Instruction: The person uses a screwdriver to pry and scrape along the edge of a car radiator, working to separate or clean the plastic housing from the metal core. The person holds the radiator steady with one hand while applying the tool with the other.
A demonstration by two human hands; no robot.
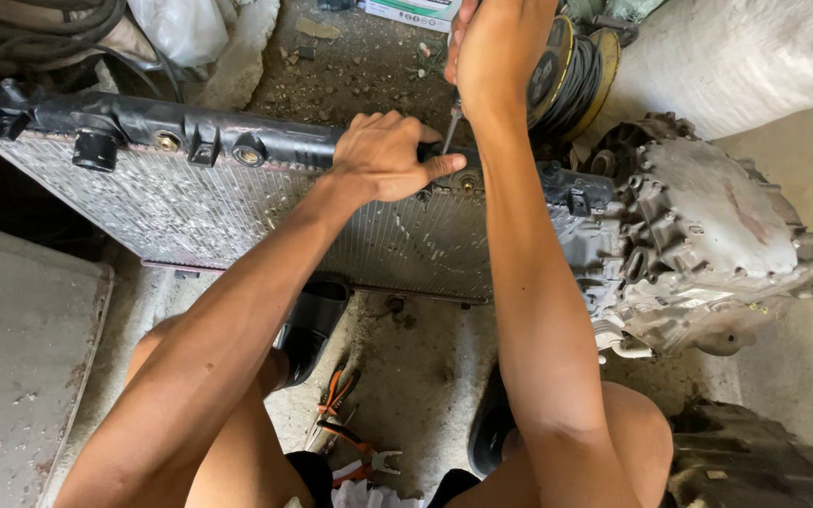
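A car radiator with a black plastic top tank stands on edge across the floor in front of me. My left hand grips the top tank near its middle, thumb pointing right. My right hand is above it, closed around the handle of a screwdriver whose thin metal shaft points down to the tank just beside my left thumb. Both forearms reach forward over my bare knees.
A grey cast metal engine casing lies to the right of the radiator. A spool of black cable sits behind my right hand. Orange-handled pliers lie on the concrete between my feet. A grey slab is at left.
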